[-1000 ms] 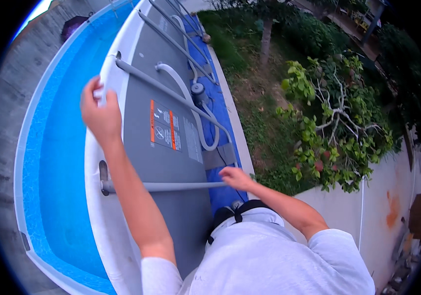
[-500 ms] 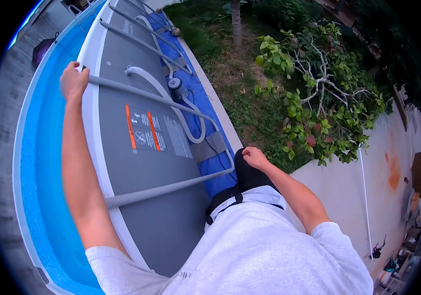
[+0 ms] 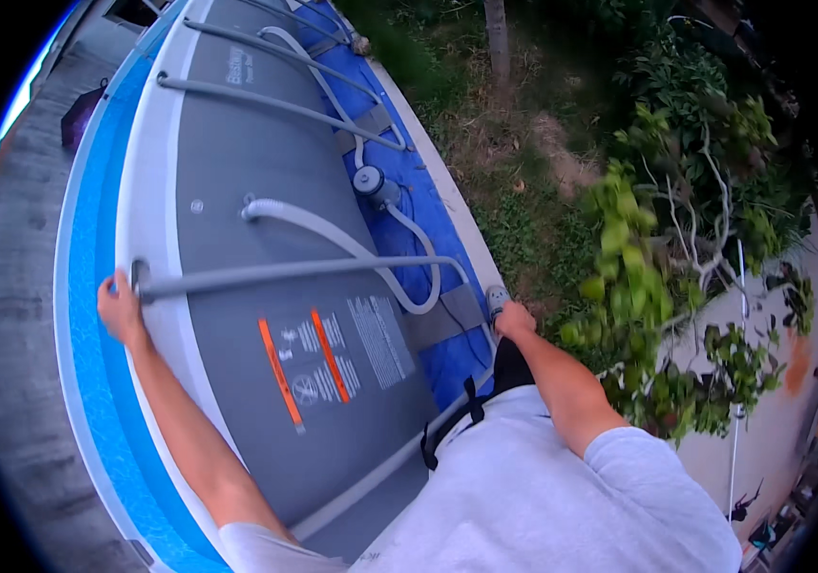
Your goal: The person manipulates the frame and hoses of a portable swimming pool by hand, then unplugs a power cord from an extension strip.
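Grass and shrubs border the grey above-ground pool [image 3: 266, 181]. On its rim, the left hand [image 3: 120, 307] curls over the edge beside a support pipe [image 3: 294, 272]; the right hand [image 3: 514, 318] grips the pipe's foot [image 3: 496, 298].

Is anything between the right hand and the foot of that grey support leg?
Nothing visible. The right hand is already at the foot of the support leg, by its grey cap; only blue tarp lies beneath.
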A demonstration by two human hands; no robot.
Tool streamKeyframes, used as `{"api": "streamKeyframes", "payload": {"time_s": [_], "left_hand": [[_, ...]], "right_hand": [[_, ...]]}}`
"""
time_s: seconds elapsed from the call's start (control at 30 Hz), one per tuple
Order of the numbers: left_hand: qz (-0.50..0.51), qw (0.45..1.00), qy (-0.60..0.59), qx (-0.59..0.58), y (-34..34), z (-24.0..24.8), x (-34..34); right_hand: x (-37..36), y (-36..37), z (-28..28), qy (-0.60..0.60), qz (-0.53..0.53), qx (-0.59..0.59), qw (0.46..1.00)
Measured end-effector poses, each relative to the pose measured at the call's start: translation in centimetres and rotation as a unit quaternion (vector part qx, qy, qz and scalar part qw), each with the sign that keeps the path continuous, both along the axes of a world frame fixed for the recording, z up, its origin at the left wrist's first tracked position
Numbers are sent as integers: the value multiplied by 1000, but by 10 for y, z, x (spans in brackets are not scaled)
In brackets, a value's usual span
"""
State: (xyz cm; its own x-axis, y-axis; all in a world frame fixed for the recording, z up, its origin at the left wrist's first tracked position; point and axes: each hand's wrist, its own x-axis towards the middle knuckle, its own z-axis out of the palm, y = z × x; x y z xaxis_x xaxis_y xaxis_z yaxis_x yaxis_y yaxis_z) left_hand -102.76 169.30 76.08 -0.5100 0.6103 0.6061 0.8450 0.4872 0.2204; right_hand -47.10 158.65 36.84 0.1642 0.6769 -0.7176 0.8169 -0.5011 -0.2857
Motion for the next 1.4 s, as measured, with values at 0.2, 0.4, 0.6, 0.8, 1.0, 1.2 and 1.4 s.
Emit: {"api": "streamKeyframes", "payload": {"time_s": [0.2,0.4,0.6,0.8,1.0,1.2,1.4], "left_hand": [[134,991,20,8,12,14,-9],[220,975,34,9,32,12,43],[261,964,23,31,39,14,55],[306,951,14,32,42,15,47],[318,947,33,25,46,7,40],[368,923,105,40,43,8,36],[362,921,133,55,45,2,30]], "right_hand": [[-7,71,-10,-59,2,-20,998],[-39,131,-27,-31,-21,-26,999],[-8,194,-20,-30,-23,-27,999],[67,222,-59,-51,-143,105,983],[151,215,-105,-13,-289,202,936],[153,195,-152,-91,-225,52,969],[116,346,-169,66,-143,-40,987]]}}
